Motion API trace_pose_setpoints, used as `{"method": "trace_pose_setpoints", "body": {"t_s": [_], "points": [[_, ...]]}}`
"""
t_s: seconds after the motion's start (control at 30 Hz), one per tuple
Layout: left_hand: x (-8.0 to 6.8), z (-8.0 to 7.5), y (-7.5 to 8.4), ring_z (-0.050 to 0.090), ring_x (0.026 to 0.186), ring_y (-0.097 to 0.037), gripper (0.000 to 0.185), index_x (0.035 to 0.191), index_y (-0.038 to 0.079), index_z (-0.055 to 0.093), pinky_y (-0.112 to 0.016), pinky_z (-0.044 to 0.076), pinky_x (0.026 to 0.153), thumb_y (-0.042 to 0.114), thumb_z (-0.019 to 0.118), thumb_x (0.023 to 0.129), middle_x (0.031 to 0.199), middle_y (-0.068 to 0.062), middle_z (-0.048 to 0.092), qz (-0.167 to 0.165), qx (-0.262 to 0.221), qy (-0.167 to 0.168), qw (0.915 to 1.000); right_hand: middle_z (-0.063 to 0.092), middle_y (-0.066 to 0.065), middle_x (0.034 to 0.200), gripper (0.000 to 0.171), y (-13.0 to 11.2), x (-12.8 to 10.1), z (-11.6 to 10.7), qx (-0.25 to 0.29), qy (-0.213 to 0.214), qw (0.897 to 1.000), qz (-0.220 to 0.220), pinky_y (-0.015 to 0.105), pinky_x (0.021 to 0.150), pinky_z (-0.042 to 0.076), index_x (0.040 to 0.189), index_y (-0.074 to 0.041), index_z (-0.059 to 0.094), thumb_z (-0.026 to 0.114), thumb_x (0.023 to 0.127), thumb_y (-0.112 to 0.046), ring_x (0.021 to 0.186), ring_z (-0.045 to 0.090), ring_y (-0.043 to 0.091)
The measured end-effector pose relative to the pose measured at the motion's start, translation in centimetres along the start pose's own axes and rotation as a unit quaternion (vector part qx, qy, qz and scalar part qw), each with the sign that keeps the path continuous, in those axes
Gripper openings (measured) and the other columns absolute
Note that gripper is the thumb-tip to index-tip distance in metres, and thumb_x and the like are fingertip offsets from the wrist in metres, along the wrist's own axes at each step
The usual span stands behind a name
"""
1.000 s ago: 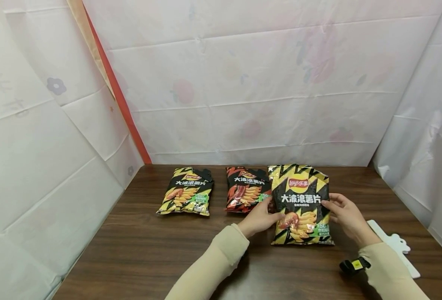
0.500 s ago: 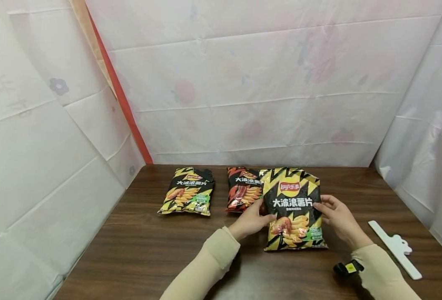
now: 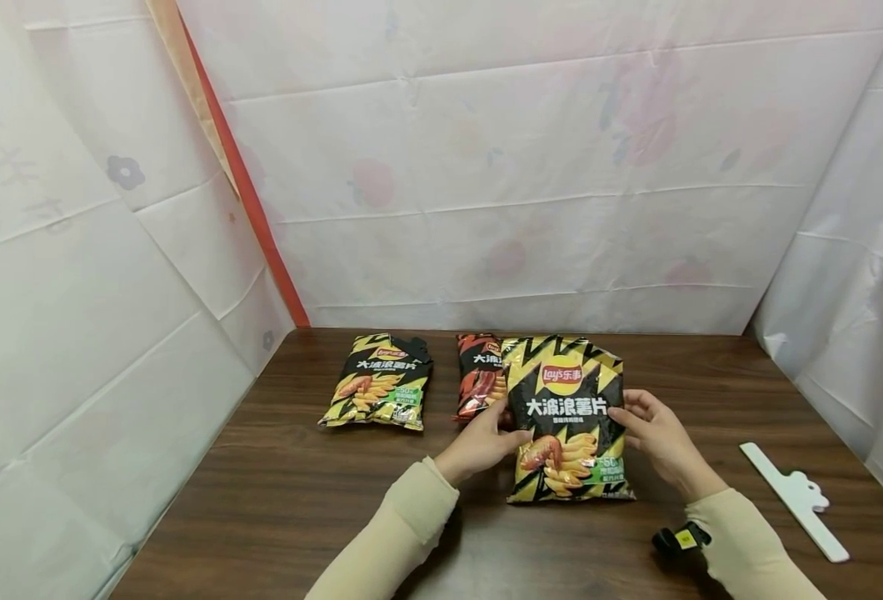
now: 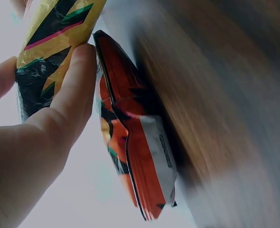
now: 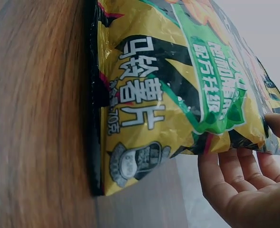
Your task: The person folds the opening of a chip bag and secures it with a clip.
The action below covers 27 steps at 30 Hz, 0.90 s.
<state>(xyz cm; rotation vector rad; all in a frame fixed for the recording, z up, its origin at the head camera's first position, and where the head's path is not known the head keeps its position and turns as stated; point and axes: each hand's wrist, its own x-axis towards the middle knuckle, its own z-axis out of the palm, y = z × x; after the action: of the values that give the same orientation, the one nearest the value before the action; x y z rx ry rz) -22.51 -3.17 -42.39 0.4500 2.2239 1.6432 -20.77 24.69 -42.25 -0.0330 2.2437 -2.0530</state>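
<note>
Both hands grip one yellow-and-black bag of potato chips (image 3: 565, 417), held upright with its printed front towards the head camera. The left hand (image 3: 479, 443) pinches its left side, thumb in front. At the opposite edge, the right hand (image 3: 662, 437) has its thumb on the front and its fingers behind, as the right wrist view shows. The bag's upper right corner slopes down. Behind it and partly hidden is a red bag of potato chips (image 3: 475, 379). In the left wrist view that red bag (image 4: 140, 152) lies close beside the left hand (image 4: 59, 118).
Another yellow-and-black chip bag (image 3: 377, 387) lies farther left, a black clip (image 3: 414, 348) at its top right corner. A long white bag clip (image 3: 797, 500) lies on the brown wooden table (image 3: 261, 517) to the right. Light printed cloth hangs around three sides.
Both hands have carried the held chip bag left and slightly nearer, so it covers more of the red bag. The right arm has come away from the white clip.
</note>
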Motion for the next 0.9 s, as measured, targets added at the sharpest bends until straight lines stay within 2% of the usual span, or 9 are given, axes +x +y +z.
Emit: {"method": "trace_pose_setpoints", "body": {"t_s": [0.13,0.23,0.33,0.43,0.53,0.73,0.9], "points": [[-0.5,-0.7,0.0,0.043,0.136,-0.034,0.075,0.155,0.008,0.025,-0.052,0.044,0.104,0.026,0.066,0.095,0.151,-0.019,0.040,-0.012,0.020,0.003,0.9997,0.060,-0.014,0.099,0.037,-0.1,0.1,0.5,-0.005,-0.002,1.000,0.000,0.028,0.077,0.055,0.126,-0.002,0.042,0.059,0.100,-0.022,0.089,0.063,0.001],[-0.9,-1.1,-0.1,0.029,0.145,-0.036,0.080,0.157,0.005,0.020,-0.055,0.035,0.111,0.028,0.065,0.095,0.159,-0.019,0.026,-0.023,0.028,0.005,0.9993,0.059,-0.013,0.102,0.042,-0.1,0.1,0.9,-0.017,-0.002,1.000,0.004,0.029,0.078,0.054,0.130,-0.001,0.040,0.059,0.100,-0.023,0.090,0.062,0.001],[-1.1,-1.4,-0.3,0.035,0.142,-0.037,0.080,0.156,0.004,0.018,-0.051,0.042,0.107,0.025,0.065,0.096,0.157,-0.022,0.029,-0.020,0.008,0.001,0.9998,0.058,-0.010,0.105,0.047,-0.2,0.2,1.2,-0.026,-0.001,1.000,0.008,0.030,0.080,0.054,0.133,0.000,0.038,0.059,0.100,-0.025,0.091,0.062,0.001],[-1.1,-1.6,-0.4,0.047,0.133,-0.036,0.074,0.155,0.005,0.023,-0.046,0.051,0.097,0.021,0.064,0.096,0.149,-0.024,0.041,-0.010,-0.019,-0.005,0.9998,0.058,-0.007,0.108,0.050,-0.2,0.3,1.5,-0.028,-0.002,1.000,0.011,0.031,0.081,0.054,0.136,0.000,0.037,0.059,0.099,-0.026,0.092,0.061,0.001],[-1.2,-1.8,-0.4,0.051,0.128,-0.034,0.070,0.154,0.005,0.027,-0.042,0.054,0.092,0.020,0.064,0.096,0.144,-0.023,0.046,-0.009,-0.028,-0.003,0.9996,0.057,-0.005,0.111,0.051,-0.2,0.3,1.8,-0.029,-0.002,0.999,0.015,0.032,0.081,0.053,0.137,-0.001,0.036,0.060,0.099,-0.026,0.092,0.061,0.001],[-1.5,-2.4,-0.5,0.045,0.134,-0.038,0.076,0.154,0.001,0.024,-0.047,0.051,0.096,0.023,0.065,0.095,0.148,-0.026,0.041,-0.023,-0.011,0.010,0.9996,0.057,-0.005,0.112,0.052,-0.2,0.4,2.4,-0.025,-0.003,1.000,0.016,0.031,0.081,0.054,0.138,-0.002,0.036,0.060,0.099,-0.026,0.093,0.061,0.001],[-1.8,-3.1,-0.7,0.039,0.139,-0.039,0.080,0.156,0.004,0.020,-0.051,0.046,0.102,0.027,0.066,0.095,0.152,-0.026,0.037,-0.037,0.002,0.021,0.9991,0.060,-0.009,0.105,0.047,-0.1,0.6,2.9,-0.013,-0.008,1.000,0.010,0.031,0.079,0.055,0.135,-0.003,0.038,0.061,0.099,-0.024,0.091,0.063,0.003]]}}
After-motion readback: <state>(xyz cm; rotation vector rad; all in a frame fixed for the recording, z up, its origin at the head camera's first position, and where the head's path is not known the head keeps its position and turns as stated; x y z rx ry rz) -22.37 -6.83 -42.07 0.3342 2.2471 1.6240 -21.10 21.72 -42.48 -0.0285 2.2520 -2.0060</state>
